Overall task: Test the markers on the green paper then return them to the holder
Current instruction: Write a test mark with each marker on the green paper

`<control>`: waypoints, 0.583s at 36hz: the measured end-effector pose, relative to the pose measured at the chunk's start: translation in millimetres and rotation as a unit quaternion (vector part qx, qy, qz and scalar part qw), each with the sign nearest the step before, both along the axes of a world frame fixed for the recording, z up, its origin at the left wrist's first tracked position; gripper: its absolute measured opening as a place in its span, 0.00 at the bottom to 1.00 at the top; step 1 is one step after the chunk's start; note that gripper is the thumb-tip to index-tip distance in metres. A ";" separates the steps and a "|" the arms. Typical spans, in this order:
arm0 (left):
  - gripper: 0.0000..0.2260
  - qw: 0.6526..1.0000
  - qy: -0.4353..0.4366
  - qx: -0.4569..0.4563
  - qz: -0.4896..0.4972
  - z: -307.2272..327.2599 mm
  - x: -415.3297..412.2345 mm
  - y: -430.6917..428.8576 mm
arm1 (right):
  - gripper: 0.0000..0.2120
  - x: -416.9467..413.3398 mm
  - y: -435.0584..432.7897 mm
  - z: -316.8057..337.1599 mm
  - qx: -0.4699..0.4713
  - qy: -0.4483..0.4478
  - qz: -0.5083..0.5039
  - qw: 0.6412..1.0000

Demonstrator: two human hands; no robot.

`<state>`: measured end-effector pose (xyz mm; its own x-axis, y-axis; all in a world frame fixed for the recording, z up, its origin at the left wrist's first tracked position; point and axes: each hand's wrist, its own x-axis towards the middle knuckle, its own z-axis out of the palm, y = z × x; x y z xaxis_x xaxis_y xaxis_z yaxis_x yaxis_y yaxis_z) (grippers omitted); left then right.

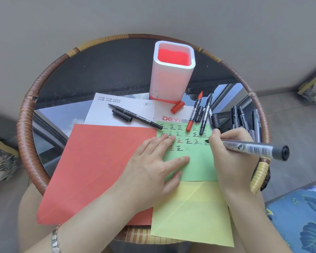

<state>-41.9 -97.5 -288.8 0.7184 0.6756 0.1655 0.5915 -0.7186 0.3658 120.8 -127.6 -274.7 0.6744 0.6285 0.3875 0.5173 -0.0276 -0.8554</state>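
Note:
The green paper [199, 161] lies on the round table, covered in rows of written characters. My left hand [153, 161] presses flat on its left part, fingers straight. My right hand [228, 150] grips a black marker [254, 148], its tip on the paper's right edge by a fresh black mark. The white holder [170, 79] with a red inside stands at the back. Uncapped markers lie around: a black one [135, 115] with its cap [121, 115] on the white sheet, a red one [194, 112], another black one [205, 115], and a red cap [178, 107].
A red sheet [98, 170], a yellow sheet [193, 216] and a white printed sheet [117, 110] overlap on the glass-topped wicker table [26, 125]. Several more markers [244, 117] lie at the right rim. A blue patterned cushion [303, 216] sits lower right.

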 end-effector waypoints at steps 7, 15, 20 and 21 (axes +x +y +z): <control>0.15 1.000 0.003 0.014 -0.003 -0.9 -0.2 -0.1 | 0.09 9.1 -13.4 10.0 -0.060 0.034 0.145 0.987; 0.15 0.998 0.010 0.057 -0.011 -1.8 2.6 0.5 | 0.08 24.7 -36.0 34.7 -0.127 -0.016 0.171 0.977; 0.14 0.997 0.012 0.078 -0.010 1.6 7.4 0.2 | 0.12 48.0 -36.6 44.2 -0.140 -0.218 0.177 0.950; 0.14 0.997 0.010 0.080 -0.012 0.7 9.0 -0.4 | 0.16 54.6 -34.7 43.3 -0.154 -0.256 0.166 0.940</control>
<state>-32.9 -97.9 -288.1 0.7384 0.6243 0.2550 0.5794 -0.7808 0.2339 175.4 -162.3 -231.5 0.1955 0.9072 0.3726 0.8826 0.0029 -0.4701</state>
